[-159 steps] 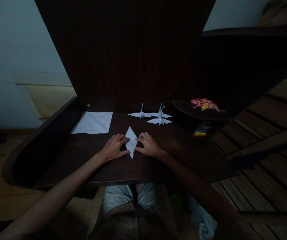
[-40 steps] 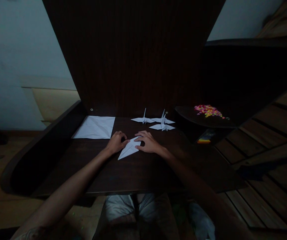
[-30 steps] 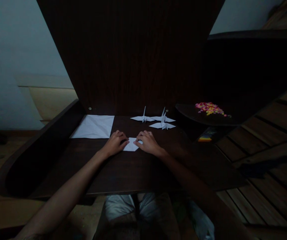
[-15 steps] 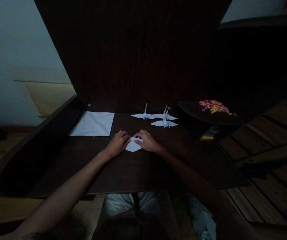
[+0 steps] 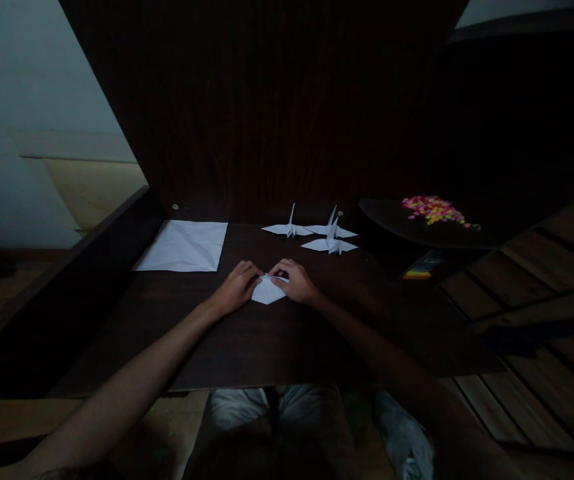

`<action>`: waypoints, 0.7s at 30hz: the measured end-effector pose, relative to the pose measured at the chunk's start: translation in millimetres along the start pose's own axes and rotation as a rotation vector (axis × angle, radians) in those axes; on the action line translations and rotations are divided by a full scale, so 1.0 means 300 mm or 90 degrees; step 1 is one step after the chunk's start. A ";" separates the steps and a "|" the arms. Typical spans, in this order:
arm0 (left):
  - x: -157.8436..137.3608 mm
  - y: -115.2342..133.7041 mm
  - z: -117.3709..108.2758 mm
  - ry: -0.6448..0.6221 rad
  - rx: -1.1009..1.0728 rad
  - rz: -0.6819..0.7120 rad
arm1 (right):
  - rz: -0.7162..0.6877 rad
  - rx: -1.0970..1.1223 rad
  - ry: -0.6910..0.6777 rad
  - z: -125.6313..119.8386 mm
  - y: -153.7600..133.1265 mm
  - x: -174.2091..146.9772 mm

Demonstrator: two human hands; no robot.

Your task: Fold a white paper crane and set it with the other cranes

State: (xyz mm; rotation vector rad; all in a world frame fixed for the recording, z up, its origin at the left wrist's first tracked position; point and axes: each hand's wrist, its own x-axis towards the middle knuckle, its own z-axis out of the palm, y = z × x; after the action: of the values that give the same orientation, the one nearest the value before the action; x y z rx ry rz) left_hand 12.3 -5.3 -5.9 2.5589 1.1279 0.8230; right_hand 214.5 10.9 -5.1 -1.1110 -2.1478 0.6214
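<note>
A small folded sheet of white paper [image 5: 269, 291] lies on the dark wooden desk [image 5: 247, 347], its point toward me. My left hand [image 5: 240, 285] grips its upper left edge, fingers curled and thumb on the paper. From the other side, my right hand [image 5: 294, 281] pinches the upper right edge with thumb and index finger. The fingertips of both hands nearly meet at the paper's far edge and partly cover it. Beyond my hands stand three white paper cranes, the nearest crane [image 5: 329, 245] in front of two others.
A larger creased white sheet [image 5: 181, 247] lies at the back left. On a low curved shelf [image 5: 391, 223] to the right sits a pile of small pink and yellow pieces [image 5: 437, 210]. A raised side panel [image 5: 67, 287] bounds the desk on the left.
The fingers and thumbs of both hands have shifted slightly along the paper's far edge, closer to its middle top. The camera view has shifted a little; the cranes and large sheet stay put.
</note>
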 end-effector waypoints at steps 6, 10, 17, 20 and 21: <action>-0.010 0.014 -0.018 -0.034 0.048 0.078 | -0.096 -0.080 -0.019 -0.008 -0.008 -0.031; -0.034 0.030 -0.039 -0.087 0.147 0.118 | -0.153 -0.228 -0.053 -0.017 -0.015 -0.062; -0.066 0.057 -0.034 -0.113 0.244 0.128 | -0.196 -0.291 -0.105 -0.049 0.013 -0.130; -0.071 0.062 -0.026 -0.120 0.237 0.110 | -0.169 -0.253 -0.138 -0.060 0.025 -0.140; -0.073 0.064 -0.026 -0.124 0.229 0.100 | -0.157 -0.236 -0.153 -0.063 0.028 -0.141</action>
State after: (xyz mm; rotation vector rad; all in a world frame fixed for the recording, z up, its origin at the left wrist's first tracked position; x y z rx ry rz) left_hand 7.5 -34.6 -0.6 2.9742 1.1094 0.4168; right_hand 251.1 -17.8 -11.0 -0.9693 -2.6334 0.2577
